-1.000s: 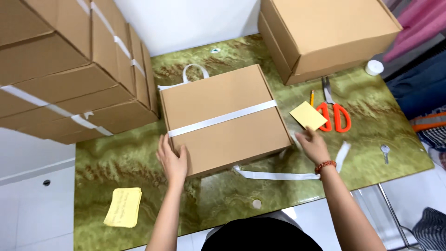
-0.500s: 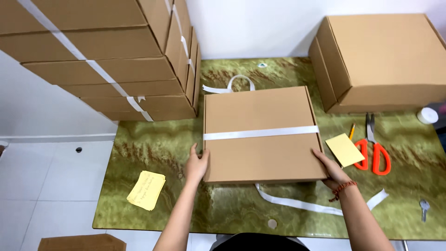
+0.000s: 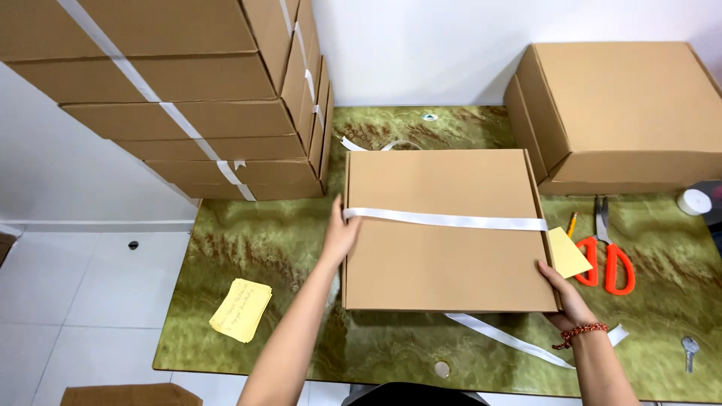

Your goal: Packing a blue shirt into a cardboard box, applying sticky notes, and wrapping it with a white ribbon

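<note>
A flat brown cardboard box with a white strap across its lid is raised slightly off the green marbled table. My left hand presses against the box's left side, by the strap's end. My right hand, a red bead bracelet on its wrist, grips the box's near right corner from underneath. A loose length of white strap trails on the table under the box's front edge.
A tall stack of strapped cardboard boxes stands at the left. A larger box sits at the back right. Orange scissors, a pencil, yellow slips, a tape roll and a key lie at the right; yellow notes lie front left.
The box has been straightened square to me and moved toward the table's middle. My left hand has slid from the near edge to the left side, my right to the near right corner.
</note>
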